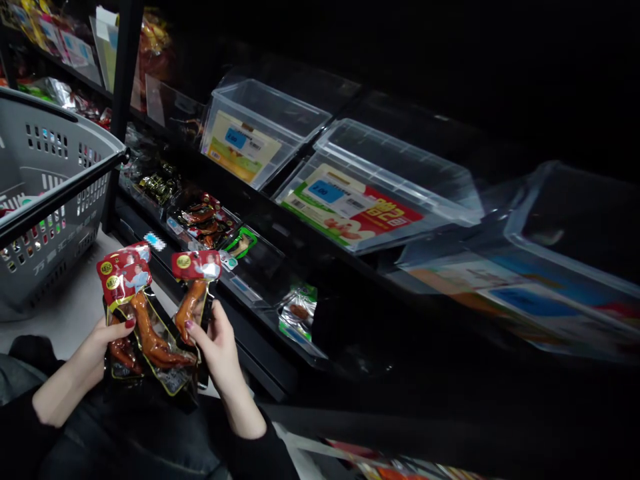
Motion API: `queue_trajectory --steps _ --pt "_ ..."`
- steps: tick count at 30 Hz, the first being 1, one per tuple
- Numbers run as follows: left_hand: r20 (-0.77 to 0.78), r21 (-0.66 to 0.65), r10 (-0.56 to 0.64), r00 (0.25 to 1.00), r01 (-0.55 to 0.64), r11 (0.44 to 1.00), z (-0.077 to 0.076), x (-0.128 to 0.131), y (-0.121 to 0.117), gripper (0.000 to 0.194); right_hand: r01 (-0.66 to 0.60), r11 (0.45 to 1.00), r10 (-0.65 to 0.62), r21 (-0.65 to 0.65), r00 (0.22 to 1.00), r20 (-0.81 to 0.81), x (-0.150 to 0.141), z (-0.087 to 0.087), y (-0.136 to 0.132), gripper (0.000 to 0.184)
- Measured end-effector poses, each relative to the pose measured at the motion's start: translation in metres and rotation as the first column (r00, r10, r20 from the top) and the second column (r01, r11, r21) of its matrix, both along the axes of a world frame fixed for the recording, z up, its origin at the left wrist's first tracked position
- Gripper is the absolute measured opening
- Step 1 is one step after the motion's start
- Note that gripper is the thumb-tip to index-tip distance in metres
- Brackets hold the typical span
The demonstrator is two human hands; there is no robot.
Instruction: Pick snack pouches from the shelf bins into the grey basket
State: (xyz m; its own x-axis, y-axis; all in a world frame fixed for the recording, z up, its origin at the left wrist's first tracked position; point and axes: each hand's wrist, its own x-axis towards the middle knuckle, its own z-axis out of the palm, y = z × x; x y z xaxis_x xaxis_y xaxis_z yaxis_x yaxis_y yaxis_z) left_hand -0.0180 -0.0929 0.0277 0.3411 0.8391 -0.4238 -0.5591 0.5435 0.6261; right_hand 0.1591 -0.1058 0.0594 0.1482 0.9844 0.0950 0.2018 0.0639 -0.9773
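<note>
Low in front of me, my left hand point(103, 343) grips vacuum packs of duck legs point(150, 337) with red tops, its thumb pressed on the front. At least two packs overlap there, showing glossy brown meat through clear film. A similar single pack point(190, 303) is pinched in my right hand point(217, 347), thumb in front and fingers behind. The packs of both hands touch and overlap at their lower ends. Beyond them, more red and brown packs point(203, 217) lie in a bin on the low shelf.
A grey shopping basket point(65, 150) with a black handle stands at the left. Clear plastic bins with price labels point(327, 193) line the shelf above. Dark-wrapped packs point(160, 187) and a green-edged pack point(300, 310) lie on the lower shelf. A black post point(125, 73) rises behind the basket.
</note>
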Motion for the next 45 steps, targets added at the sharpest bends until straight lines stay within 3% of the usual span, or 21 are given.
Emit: queue_trajectory --steps 3,6,9,11,13,16,20,22,24,27,30,37,39,41,43,45 --pt "0.094 -0.02 -0.03 0.995 0.032 0.999 -0.003 0.0 0.0 0.046 0.02 0.999 -0.02 -0.03 1.0 -0.007 -0.004 -0.005 0.002 0.015" --pt "0.097 -0.054 -0.039 0.994 0.044 0.998 -0.005 0.003 -0.002 0.043 -0.158 0.982 0.15 -0.102 0.986 -0.078 -0.016 -0.013 -0.002 0.013" --pt "0.051 -0.052 -0.037 0.998 0.04 0.998 -0.004 0.009 -0.004 0.045 -0.271 0.952 0.273 -0.14 0.962 -0.008 -0.022 -0.019 -0.004 0.009" --pt "0.017 -0.033 -0.026 1.0 0.026 0.999 -0.001 0.011 -0.004 0.045 -0.271 0.95 0.29 -0.154 0.949 0.121 -0.018 -0.02 -0.003 0.013" --pt "-0.03 -0.036 0.003 1.0 -0.004 0.999 0.003 0.012 -0.003 0.044 -0.183 0.97 0.214 -0.16 0.956 0.199 -0.008 -0.018 0.0 0.021" --pt "-0.098 -0.027 0.039 0.994 -0.042 0.999 0.004 0.012 0.0 0.042 -0.167 0.964 0.182 -0.205 0.982 0.056 0.006 -0.009 0.003 0.028" --pt "-0.169 0.068 0.022 0.985 -0.011 0.998 0.002 0.012 0.001 0.039 -0.396 0.889 0.371 -0.232 0.917 -0.144 0.005 0.002 0.0 0.026" --pt "-0.181 0.104 0.02 0.983 -0.001 0.995 0.001 0.013 0.001 0.037 -0.396 0.877 0.367 -0.271 0.918 -0.154 -0.001 0.004 -0.003 0.022" --pt "-0.18 0.109 0.02 0.984 0.0 0.994 0.0 0.013 0.001 0.035 -0.329 0.902 0.305 -0.278 0.944 -0.127 -0.005 0.004 -0.004 0.02" --pt "-0.133 0.066 0.016 0.991 -0.008 0.998 -0.003 0.011 0.001 0.036 -0.124 0.98 0.112 -0.157 0.99 -0.085 -0.005 0.002 -0.006 0.024" --pt "-0.09 0.02 0.028 0.996 -0.026 0.999 -0.006 0.008 0.001 0.036 0.083 0.996 -0.086 -0.023 0.99 -0.115 -0.001 0.0 -0.008 0.02" --pt "-0.113 -0.005 0.042 0.993 -0.043 0.999 0.001 0.006 -0.001 0.033 0.183 0.98 -0.179 0.079 0.982 -0.052 0.001 -0.003 -0.009 0.021" --pt "-0.122 0.003 0.041 0.992 -0.041 0.999 0.004 0.007 -0.001 0.032 0.229 0.954 -0.238 0.193 0.971 0.02 0.002 -0.003 -0.01 0.017" --pt "-0.132 0.026 0.038 0.99 -0.035 0.999 0.004 0.006 0.0 0.031 0.26 0.886 -0.328 0.385 0.937 0.121 0.003 -0.001 -0.013 0.012" --pt "-0.135 0.045 0.024 0.991 -0.018 0.999 0.002 0.006 0.001 0.029 0.222 0.792 -0.408 0.569 0.886 0.222 0.006 0.001 -0.017 0.009" --pt "-0.122 0.057 0.007 0.993 0.0 0.998 0.0 0.006 0.002 0.025 0.146 0.727 -0.441 0.672 0.848 0.293 0.007 0.003 -0.021 0.014"
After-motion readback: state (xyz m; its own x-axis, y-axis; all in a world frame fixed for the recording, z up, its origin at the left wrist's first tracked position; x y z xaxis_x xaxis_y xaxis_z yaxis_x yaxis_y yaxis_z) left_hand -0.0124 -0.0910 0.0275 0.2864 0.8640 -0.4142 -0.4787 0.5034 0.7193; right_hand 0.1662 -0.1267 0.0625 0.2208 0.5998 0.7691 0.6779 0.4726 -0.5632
